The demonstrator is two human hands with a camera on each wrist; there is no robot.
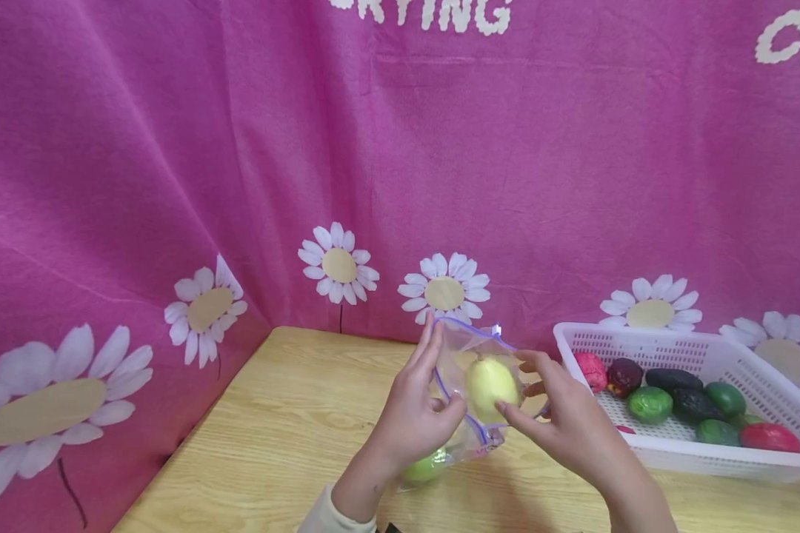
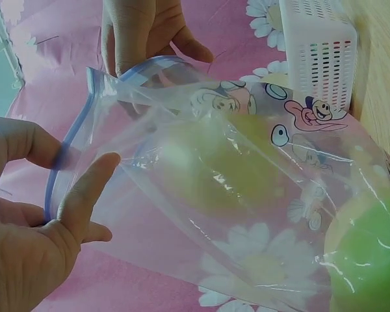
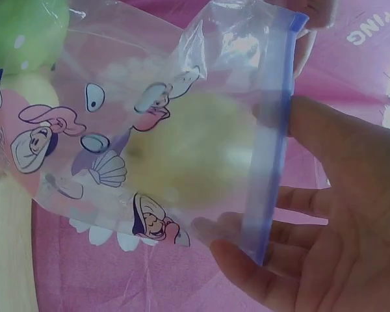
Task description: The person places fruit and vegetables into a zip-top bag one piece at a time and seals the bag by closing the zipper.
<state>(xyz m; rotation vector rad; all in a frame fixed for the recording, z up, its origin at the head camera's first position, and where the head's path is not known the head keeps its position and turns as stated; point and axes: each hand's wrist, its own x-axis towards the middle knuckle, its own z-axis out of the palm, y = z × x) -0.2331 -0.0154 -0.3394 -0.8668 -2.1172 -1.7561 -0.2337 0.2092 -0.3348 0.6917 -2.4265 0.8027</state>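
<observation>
your left hand (image 1: 413, 407) pinches the clear bag (image 2: 201, 214) at its rim; your right hand (image 1: 567, 418) grips opposite, yellow fruit (image 1: 490, 389) inside!

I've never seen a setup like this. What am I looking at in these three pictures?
There's no robot here, just a person's left hand and right hand. The wide picture comes from a camera worn on the head, looking forward and down; the other two come from cameras on each wrist. Both hands hold the open mouth of a clear zip bag. A yellow fruit shows just inside, and a green fruit lies farther down. On the wooden table, to the right, stands a white basket of mixed produce.
</observation>
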